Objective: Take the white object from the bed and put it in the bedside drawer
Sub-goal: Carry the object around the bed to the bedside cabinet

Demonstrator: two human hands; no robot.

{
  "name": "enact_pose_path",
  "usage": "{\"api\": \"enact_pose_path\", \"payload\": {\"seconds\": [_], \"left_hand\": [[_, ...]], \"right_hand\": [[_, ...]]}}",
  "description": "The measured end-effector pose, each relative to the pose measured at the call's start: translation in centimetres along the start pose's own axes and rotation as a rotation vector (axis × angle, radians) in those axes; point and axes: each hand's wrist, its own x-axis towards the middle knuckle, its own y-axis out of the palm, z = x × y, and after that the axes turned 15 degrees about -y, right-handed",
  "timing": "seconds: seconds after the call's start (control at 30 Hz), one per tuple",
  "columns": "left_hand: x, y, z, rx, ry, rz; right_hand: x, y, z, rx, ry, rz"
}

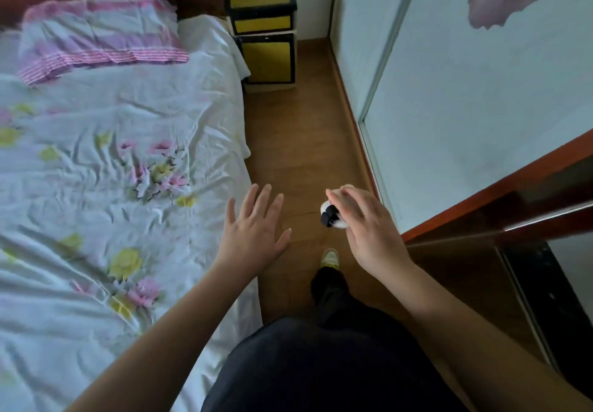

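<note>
My right hand (369, 232) grips a small white object with a black part (332, 217), held over the wooden floor in the aisle beside the bed. My left hand (255, 227) is empty, with fingers spread, at the bed's right edge. The bed (112, 171) with a floral sheet fills the left side. The bedside cabinet (264, 23), black-framed with yellow panels, stands at the far end of the aisle. Its upper drawer (261, 23) and lower front both look closed.
A pink-striped pillow (96, 33) lies at the head of the bed. Pale wardrobe doors (465, 97) line the right side of the narrow wooden floor (305, 142). A dark reddish wooden piece (513, 206) juts in at the right. My foot (330, 257) is on the floor.
</note>
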Motion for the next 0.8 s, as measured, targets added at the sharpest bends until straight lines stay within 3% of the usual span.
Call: {"api": "enact_pose_path", "payload": {"seconds": [0.33, 0.8], "left_hand": [[17.5, -2.4, -2.6, -0.022, -0.069, -0.010], [35.9, -5.0, 5.5, -0.111, -0.208, -0.004]], "right_hand": [[13.6, 0.7, -12.3, 0.044, -0.064, 0.061], [34.9, 4.7, -20.2, 0.021, -0.146, 0.147]]}}
